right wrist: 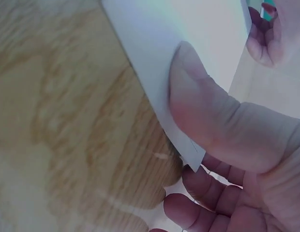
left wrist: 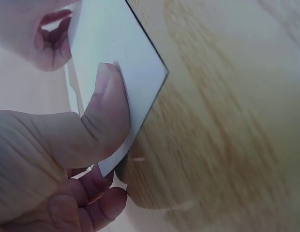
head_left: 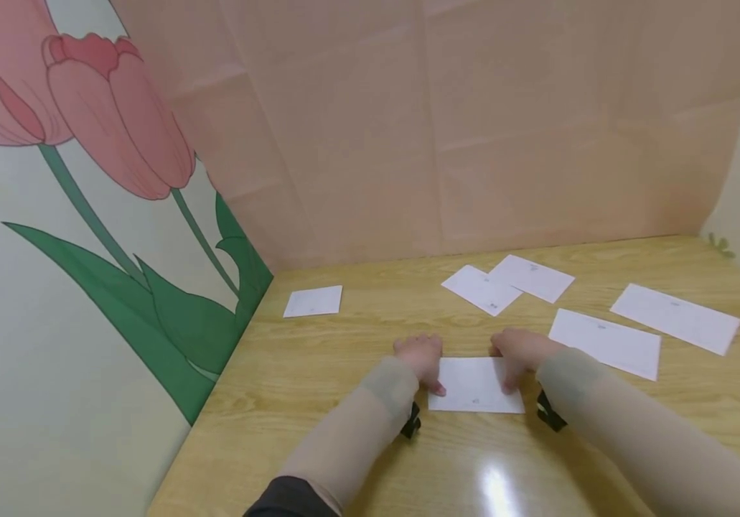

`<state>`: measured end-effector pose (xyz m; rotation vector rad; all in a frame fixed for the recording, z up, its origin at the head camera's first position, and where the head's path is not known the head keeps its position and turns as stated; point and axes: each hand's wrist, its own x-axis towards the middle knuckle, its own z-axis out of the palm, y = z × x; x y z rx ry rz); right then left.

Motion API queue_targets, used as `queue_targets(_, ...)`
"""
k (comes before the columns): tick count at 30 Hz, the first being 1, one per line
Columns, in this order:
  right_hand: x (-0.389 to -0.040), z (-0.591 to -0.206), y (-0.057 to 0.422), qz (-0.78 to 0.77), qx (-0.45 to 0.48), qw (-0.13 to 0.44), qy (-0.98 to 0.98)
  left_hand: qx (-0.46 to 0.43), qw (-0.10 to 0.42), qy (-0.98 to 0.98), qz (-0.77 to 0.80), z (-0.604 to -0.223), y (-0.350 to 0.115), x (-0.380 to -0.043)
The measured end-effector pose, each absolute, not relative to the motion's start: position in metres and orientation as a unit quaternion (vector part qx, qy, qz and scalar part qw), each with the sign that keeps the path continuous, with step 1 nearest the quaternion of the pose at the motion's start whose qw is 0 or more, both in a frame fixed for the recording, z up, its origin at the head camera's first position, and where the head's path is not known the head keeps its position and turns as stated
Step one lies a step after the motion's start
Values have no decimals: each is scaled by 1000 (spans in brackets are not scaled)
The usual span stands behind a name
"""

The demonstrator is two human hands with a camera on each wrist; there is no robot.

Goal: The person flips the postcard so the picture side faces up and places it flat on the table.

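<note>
On the held paper (head_left: 473,379), illegible print (head_left: 476,401).

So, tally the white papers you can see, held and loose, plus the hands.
Held white paper: 1
Loose white papers: 5
Left hand and right hand: 2
Total: 8

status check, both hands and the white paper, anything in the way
Left hand, right hand: pinching opposite ends of white paper. No obstruction seen between hands. Nearest other sheet lies beside right hand, off to its right.
</note>
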<state>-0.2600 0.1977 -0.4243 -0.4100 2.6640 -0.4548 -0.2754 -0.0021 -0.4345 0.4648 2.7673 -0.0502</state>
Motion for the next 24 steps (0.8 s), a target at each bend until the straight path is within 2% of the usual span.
queue_targets(14, -260, -426, 200, -192, -134, 208, 950, 165, 165, 972, -20, -437, -2, -276)
queue_targets(24, -254, -445, 206, -237, -104, 191, 947, 173, 148, 971, 74, -450, -16, -277)
